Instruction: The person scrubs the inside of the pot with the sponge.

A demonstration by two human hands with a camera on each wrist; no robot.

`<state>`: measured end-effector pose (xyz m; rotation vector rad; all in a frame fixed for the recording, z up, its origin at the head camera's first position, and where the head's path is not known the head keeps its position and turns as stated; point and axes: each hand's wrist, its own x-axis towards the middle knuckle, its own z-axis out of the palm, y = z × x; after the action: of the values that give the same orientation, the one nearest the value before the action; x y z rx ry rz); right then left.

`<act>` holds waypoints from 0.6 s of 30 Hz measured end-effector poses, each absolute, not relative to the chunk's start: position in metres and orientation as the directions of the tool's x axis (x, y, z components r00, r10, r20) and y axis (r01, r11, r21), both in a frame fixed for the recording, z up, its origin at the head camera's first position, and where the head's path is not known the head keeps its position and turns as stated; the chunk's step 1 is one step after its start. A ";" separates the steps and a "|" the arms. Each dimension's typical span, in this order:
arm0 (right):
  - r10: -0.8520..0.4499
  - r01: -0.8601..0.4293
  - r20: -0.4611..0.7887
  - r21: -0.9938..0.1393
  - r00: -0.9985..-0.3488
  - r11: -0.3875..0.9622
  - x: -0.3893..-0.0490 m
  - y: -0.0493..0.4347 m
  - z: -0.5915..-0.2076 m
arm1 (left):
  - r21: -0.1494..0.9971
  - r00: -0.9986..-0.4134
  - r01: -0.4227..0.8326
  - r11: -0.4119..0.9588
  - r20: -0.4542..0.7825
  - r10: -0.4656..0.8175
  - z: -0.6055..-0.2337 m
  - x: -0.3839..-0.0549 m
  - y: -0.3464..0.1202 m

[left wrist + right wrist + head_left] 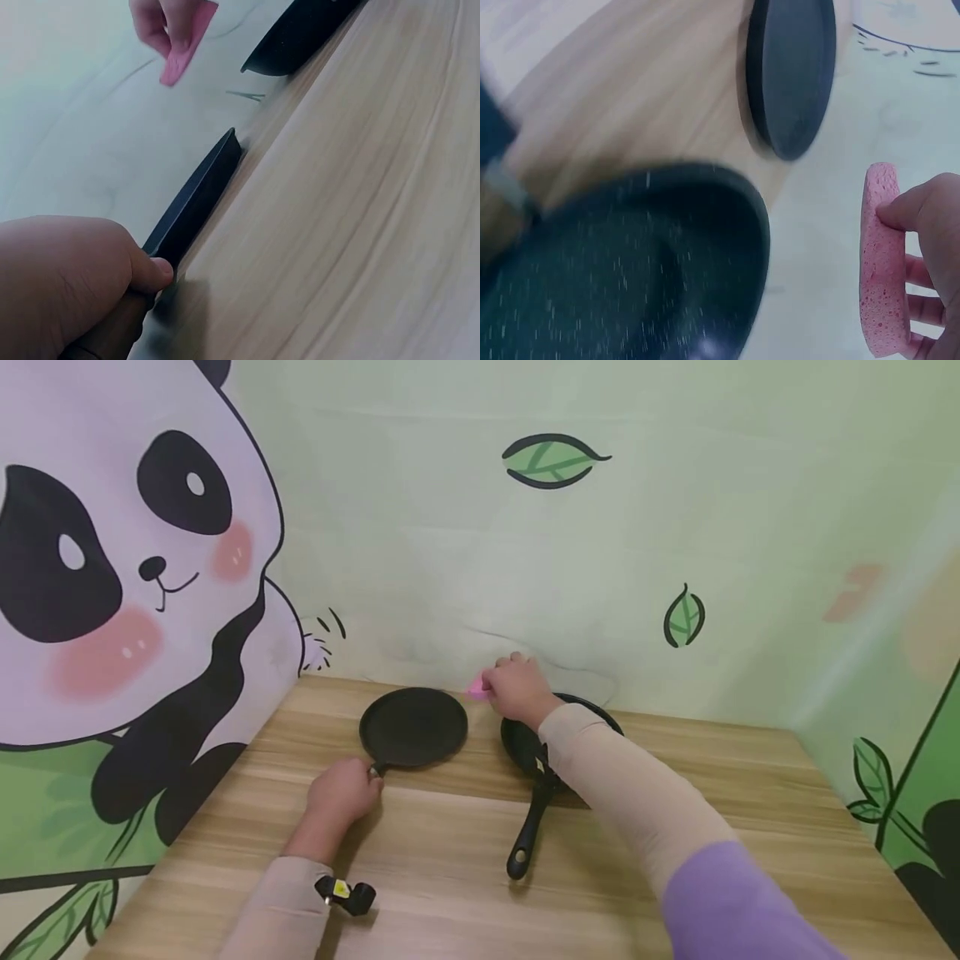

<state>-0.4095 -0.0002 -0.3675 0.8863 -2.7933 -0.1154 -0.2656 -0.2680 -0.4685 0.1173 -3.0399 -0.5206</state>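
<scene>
My left hand (347, 793) grips the handle of a flat black pan (414, 727), which lies on the wooden table at the back left. In the left wrist view the thumb (159, 273) lies along that handle close to the pan's edge. A pink sponge (882, 262) is pinched between the thumb and fingers of my right hand (519, 690), raised near the back wall between the two pans. Below the right forearm stands a deeper black frying pan (622, 277), its black handle (529, 831) pointing toward me. The sleeve hides part of this pan.
The wooden table (450, 877) meets a pale green wall (420, 568) right behind the pans. A large panda (135, 552) is printed on the left wall. A small black camera (347, 895) is strapped to the left wrist.
</scene>
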 end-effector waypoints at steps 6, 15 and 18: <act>-0.549 -0.541 0.180 0.095 -0.816 0.836 -0.405 0.034 -0.348 | 0.349 -0.993 -0.103 0.932 0.019 -0.116 -0.466 -0.264 -0.260; -0.490 -0.493 0.217 0.046 -0.844 0.869 -0.406 0.082 -0.330 | 0.315 -0.986 -0.165 0.934 -0.020 -0.167 -0.459 -0.258 -0.241; -0.477 -0.483 0.216 0.024 -0.852 0.875 -0.404 0.095 -0.326 | 0.272 -0.980 -0.193 0.943 -0.005 -0.199 -0.456 -0.253 -0.235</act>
<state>-0.4040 0.0950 -0.3258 0.7340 -2.8311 0.0463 -0.2526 -0.2348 -0.4558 0.3099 -3.0738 -0.4263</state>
